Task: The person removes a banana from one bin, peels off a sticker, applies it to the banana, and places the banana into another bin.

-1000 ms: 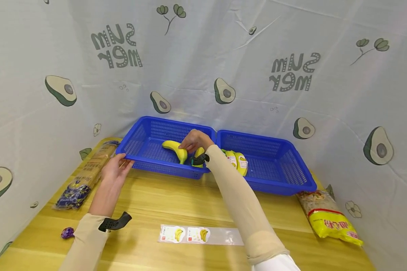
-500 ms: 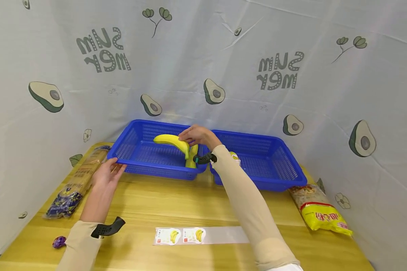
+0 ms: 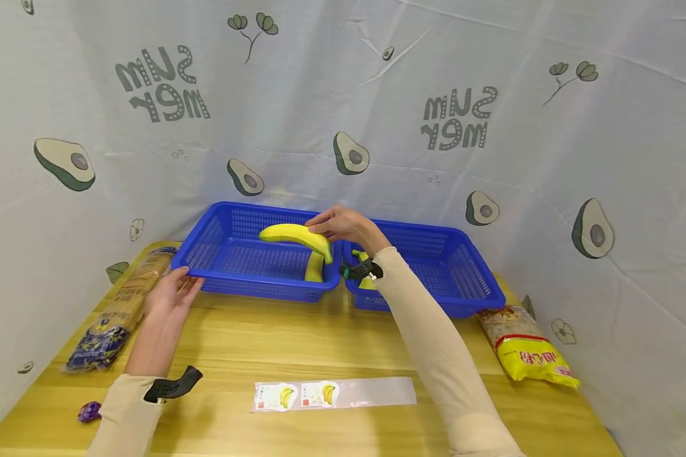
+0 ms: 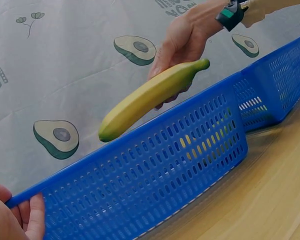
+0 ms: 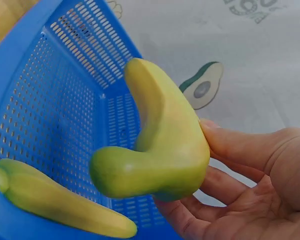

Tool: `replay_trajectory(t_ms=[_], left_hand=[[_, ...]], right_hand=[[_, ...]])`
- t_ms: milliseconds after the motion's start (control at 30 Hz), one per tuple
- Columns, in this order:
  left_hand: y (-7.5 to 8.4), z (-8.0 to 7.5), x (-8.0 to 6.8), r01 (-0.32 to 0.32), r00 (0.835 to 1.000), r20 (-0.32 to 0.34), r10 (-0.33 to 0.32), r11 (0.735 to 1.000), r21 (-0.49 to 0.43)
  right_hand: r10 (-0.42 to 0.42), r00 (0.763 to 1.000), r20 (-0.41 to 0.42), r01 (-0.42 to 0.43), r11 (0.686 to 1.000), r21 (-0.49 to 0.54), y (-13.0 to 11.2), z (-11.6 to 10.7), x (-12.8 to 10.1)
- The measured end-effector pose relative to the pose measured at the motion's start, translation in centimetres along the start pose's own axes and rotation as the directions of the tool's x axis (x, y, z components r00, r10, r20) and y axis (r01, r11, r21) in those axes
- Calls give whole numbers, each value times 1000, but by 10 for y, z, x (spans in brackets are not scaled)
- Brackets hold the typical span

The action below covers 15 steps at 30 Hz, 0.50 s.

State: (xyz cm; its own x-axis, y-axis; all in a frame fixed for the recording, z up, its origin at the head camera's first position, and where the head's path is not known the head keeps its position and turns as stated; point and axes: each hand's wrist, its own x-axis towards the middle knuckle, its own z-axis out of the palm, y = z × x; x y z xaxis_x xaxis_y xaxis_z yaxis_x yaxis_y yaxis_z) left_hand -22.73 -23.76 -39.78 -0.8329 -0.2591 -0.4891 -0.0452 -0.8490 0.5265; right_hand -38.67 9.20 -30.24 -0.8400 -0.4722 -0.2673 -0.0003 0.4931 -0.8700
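Observation:
My right hand [image 3: 349, 228] pinches a yellow banana [image 3: 297, 235] between thumb and fingers. In the left wrist view, this banana [image 4: 150, 97] shows above the front rim of the left blue basket [image 3: 251, 285], its greenish stem end pointing right. A second banana [image 5: 65, 202] lies inside that basket at its right end, below the held one in the right wrist view. With fingers under the rim, my left hand [image 3: 168, 298] grips the basket's front left corner; its fingers [image 4: 36, 215] curl against the outer wall in the left wrist view.
Beside it stands another blue basket [image 3: 463, 309], bananas [image 3: 368, 283] partly hidden behind my wrist. A sticker strip [image 3: 377, 392] lies in front. Spaghetti packs [image 3: 114, 317] lie left, near a purple-wrapped candy [image 3: 89, 411]; a yellow food bag [image 3: 531, 357] is right. A patterned curtain [image 3: 297, 95] surrounds the table.
My right hand has lifted the banana from the left basket's floor to above it, uncovering more of the second banana. The left hand keeps its grip on the rim. The head view has shifted.

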Motion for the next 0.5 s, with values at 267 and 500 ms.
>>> replay_trajectory(t_ms=[267,500], left_hand=[[0,-1,0,-1,1000,4,1,1000,-22],[1,-3,-1,17,1000,4,-17,999,-39]], right_hand=[[-54,999,11,54,998,-37,-1,-4,-22],[-103,994,17,104,994,-33,4,-4,-40]])
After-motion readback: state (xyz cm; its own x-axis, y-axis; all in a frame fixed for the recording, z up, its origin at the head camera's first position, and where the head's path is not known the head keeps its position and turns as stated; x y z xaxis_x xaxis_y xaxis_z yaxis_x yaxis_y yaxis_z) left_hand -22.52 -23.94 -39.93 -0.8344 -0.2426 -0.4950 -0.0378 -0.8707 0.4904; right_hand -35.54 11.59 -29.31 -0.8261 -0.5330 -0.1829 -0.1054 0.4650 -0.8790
